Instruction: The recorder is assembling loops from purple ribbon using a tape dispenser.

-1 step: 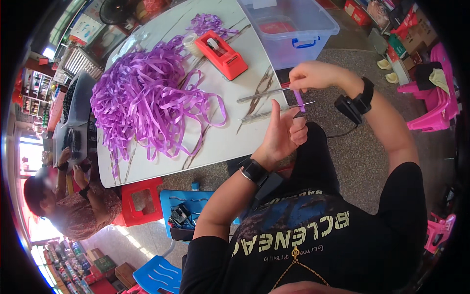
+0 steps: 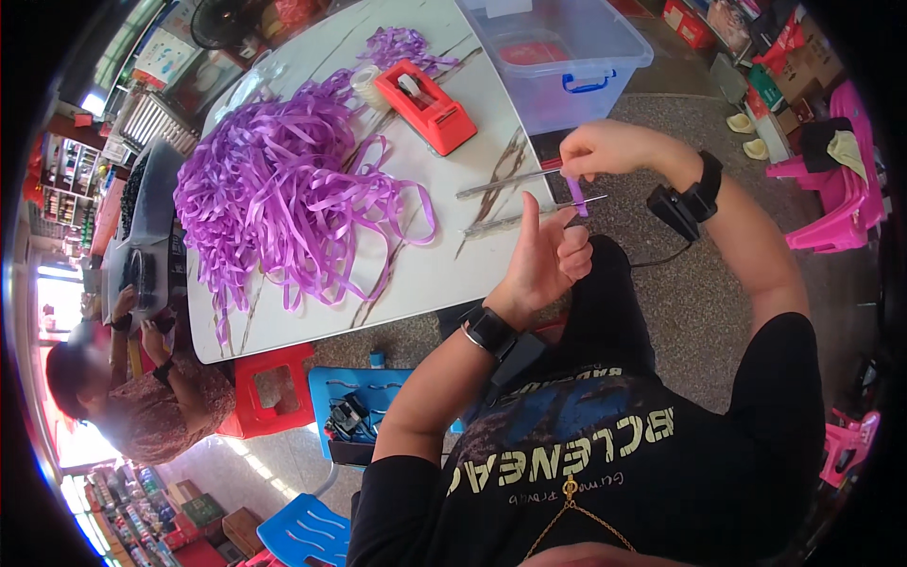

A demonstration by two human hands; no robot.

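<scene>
My right hand (image 2: 595, 151) pinches the upper end of a short purple ribbon (image 2: 578, 197) just past the table's right edge. That ribbon hangs across the tip of a thin metal rod (image 2: 491, 226) that juts off the tabletop. A second rod (image 2: 501, 184) lies roughly alongside it, its end reaching under my right hand. Just below the ribbon is my left hand (image 2: 548, 255), thumb stretched up and the other fingers curled in. Whatever those fingers hold, if anything, is hidden. A big tangled heap of purple ribbon (image 2: 274, 180) covers the table's left half.
On the marbled white table (image 2: 416, 269) are a red tape dispenser (image 2: 430, 109), a tape roll (image 2: 368, 87) and a smaller ribbon pile (image 2: 402, 45). A clear plastic bin (image 2: 576, 85) stands beyond its right edge. Another person (image 2: 142, 392) sits at the left. Blue stool (image 2: 364, 383), pink chairs (image 2: 846, 189).
</scene>
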